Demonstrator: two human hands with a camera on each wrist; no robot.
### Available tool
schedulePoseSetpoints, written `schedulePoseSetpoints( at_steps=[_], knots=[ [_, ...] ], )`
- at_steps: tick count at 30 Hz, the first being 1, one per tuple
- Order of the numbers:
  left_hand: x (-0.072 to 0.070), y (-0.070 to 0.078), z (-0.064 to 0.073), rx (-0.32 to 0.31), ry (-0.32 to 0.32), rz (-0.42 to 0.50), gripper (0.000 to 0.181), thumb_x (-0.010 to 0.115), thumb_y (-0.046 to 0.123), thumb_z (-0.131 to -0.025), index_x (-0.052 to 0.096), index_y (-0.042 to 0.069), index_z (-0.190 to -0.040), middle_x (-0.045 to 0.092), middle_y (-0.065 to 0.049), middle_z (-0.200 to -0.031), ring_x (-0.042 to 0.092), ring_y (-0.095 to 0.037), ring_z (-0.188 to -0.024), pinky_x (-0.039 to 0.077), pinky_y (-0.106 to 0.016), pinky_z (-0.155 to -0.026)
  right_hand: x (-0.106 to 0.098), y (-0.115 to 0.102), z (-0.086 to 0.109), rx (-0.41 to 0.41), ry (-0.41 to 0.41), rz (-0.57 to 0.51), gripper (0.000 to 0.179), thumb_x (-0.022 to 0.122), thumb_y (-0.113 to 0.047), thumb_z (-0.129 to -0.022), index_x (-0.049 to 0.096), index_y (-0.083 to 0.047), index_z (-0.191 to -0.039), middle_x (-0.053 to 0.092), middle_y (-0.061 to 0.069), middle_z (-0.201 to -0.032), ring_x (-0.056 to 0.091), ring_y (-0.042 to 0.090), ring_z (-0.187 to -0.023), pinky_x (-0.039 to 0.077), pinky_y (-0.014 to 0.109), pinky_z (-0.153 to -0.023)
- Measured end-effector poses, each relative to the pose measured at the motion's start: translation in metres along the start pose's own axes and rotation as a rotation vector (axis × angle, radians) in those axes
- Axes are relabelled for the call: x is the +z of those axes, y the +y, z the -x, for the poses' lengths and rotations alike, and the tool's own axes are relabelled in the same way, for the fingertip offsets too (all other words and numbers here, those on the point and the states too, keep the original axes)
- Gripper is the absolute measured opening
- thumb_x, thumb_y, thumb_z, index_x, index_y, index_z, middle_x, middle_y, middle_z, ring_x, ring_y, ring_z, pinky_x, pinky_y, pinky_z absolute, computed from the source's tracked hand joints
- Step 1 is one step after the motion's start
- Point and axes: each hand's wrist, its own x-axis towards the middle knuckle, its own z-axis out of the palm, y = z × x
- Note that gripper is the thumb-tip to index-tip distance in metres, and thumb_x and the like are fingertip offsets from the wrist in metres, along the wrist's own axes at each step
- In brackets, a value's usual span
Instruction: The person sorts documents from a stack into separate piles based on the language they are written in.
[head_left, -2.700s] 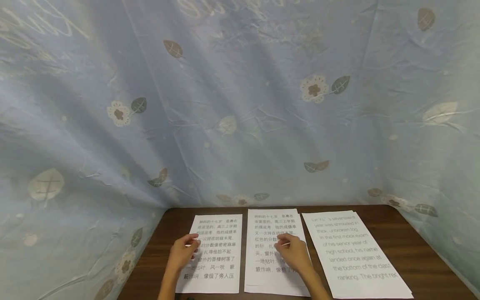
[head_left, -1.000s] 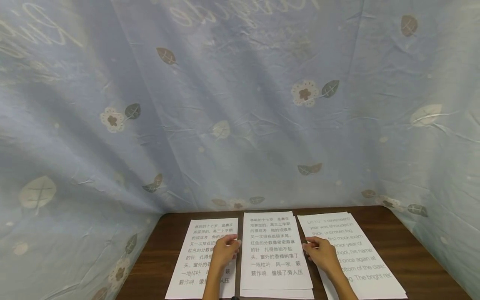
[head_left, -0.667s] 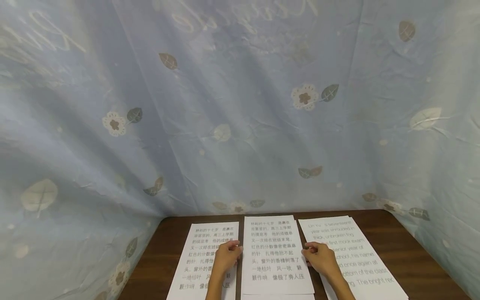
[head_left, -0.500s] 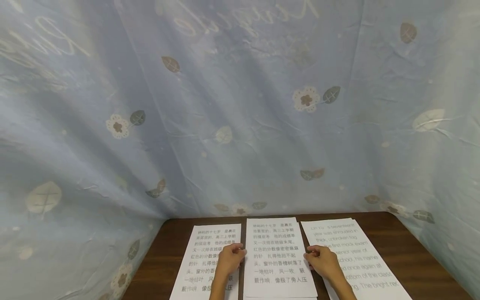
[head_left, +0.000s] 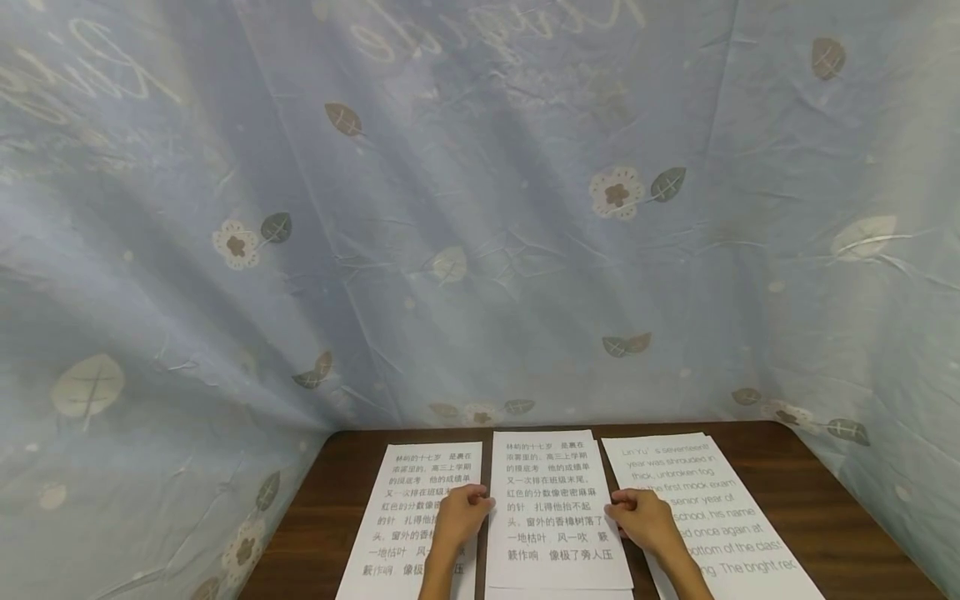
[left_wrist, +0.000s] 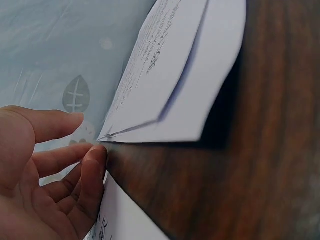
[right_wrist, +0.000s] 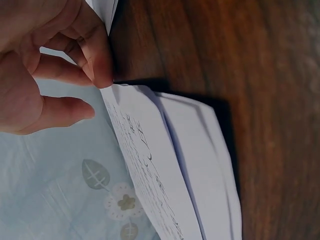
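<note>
In the head view a middle stack of printed paper [head_left: 555,533] lies between my two hands. Its top sheet sits askew over the sheets beneath. At its left edge, my left hand [head_left: 459,517] hovers over the left stack of printed paper [head_left: 405,500]; the fingertips are right at the sheet edge and the thumb stays apart, as the left wrist view shows. My right hand [head_left: 647,521] is at the opposite edge, above the right stack of English-printed paper [head_left: 720,500]. In the right wrist view its bent fingertips touch the paper corner [right_wrist: 130,92], thumb apart.
The three stacks lie side by side on a dark wood table [head_left: 840,500]. A pale blue curtain [head_left: 480,250] with leaf and flower prints hangs behind the table and around both sides. Narrow strips of wood show between the stacks.
Both hands have shifted right, from the left stack's left side and the middle stack to either side of the middle stack. Over the last second they have barely moved.
</note>
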Motion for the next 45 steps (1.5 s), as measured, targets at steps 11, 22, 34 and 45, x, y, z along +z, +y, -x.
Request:
schedulePoseSetpoints(
  at_steps=[11, 22, 34, 45],
  knots=[
    [0.003, 0.009, -0.005, 0.001, -0.005, -0.036, 0.035, 0.077, 0.023, -0.093, 0.078, 0.001, -0.120, 0.070, 0.001, -0.083, 0.060, -0.013, -0.072, 0.046, -0.025, -0.060, -0.002, -0.003, -0.005, -0.008, -0.009, 0.045, 0.033, 0.075, -0.013, -0.093, 0.075, 0.009, -0.117, 0.079, 0.015, -0.101, 0.074, 0.018, -0.076, 0.064, 0.033, -0.067],
    [0.008, 0.008, -0.002, -0.012, -0.006, -0.051, 0.035, 0.078, 0.022, -0.093, 0.078, 0.002, -0.121, 0.066, 0.001, -0.084, 0.058, -0.013, -0.071, 0.045, -0.024, -0.059, -0.002, -0.005, -0.003, 0.014, -0.017, 0.068, 0.034, 0.074, -0.013, -0.092, 0.075, 0.010, -0.117, 0.078, 0.015, -0.099, 0.074, 0.017, -0.076, 0.064, 0.033, -0.066],
    [0.008, 0.008, 0.002, -0.012, 0.015, -0.047, 0.033, 0.079, 0.018, -0.091, 0.079, 0.006, -0.122, 0.070, 0.002, -0.089, 0.060, -0.012, -0.075, 0.047, -0.024, -0.061, -0.001, -0.004, 0.003, 0.020, -0.012, 0.040, 0.033, 0.078, -0.008, -0.088, 0.075, 0.007, -0.118, 0.073, 0.006, -0.093, 0.069, 0.015, -0.077, 0.063, 0.031, -0.066],
    [0.012, 0.010, 0.002, 0.004, 0.051, 0.007, 0.036, 0.080, 0.004, -0.085, 0.079, 0.006, -0.120, 0.071, 0.000, -0.092, 0.060, -0.011, -0.074, 0.048, -0.022, -0.061, 0.001, -0.006, 0.000, 0.024, -0.015, -0.015, 0.046, 0.080, -0.004, -0.086, 0.069, 0.009, -0.128, 0.072, 0.008, -0.095, 0.069, 0.017, -0.077, 0.062, 0.031, -0.063]
  ],
)
